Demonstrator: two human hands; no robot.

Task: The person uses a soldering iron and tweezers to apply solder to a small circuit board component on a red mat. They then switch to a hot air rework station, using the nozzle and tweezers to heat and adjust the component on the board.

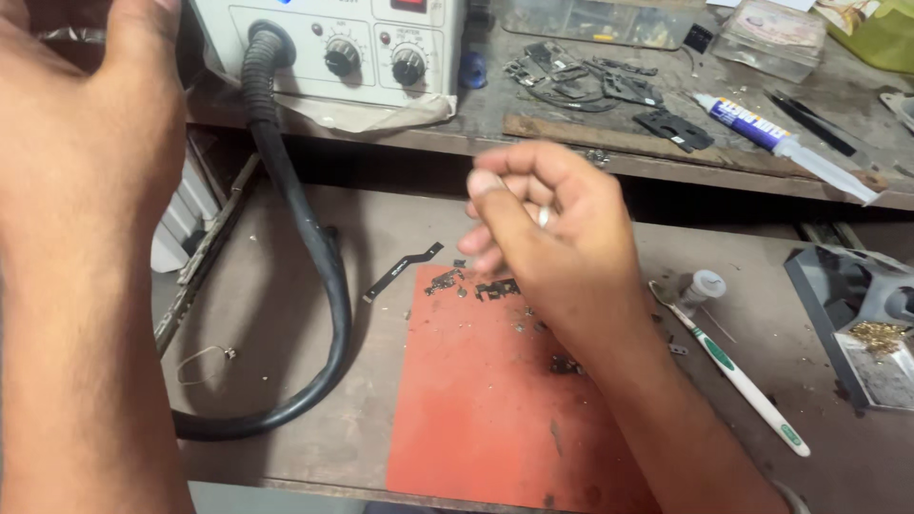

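- A small silvery part (pixel 544 217), too blurred to identify, is pinched in the curled fingers of the right hand (pixel 543 238) at the centre of the frame, above the red mat (pixel 476 409).
- The left hand (pixel 105 105) is raised at the upper left beside the grey rework station (pixel 333 48); I cannot tell whether it is open or holding anything.
- Loose dark metal bits (pixel 476 286) lie scattered along the mat's upper edge, and a black flex strip (pixel 402 269) lies just left of it, so sorting or disassembly looks only partly done.
- A toothbrush (pixel 733 376) lies on the counter (pixel 286 314) at lower right.
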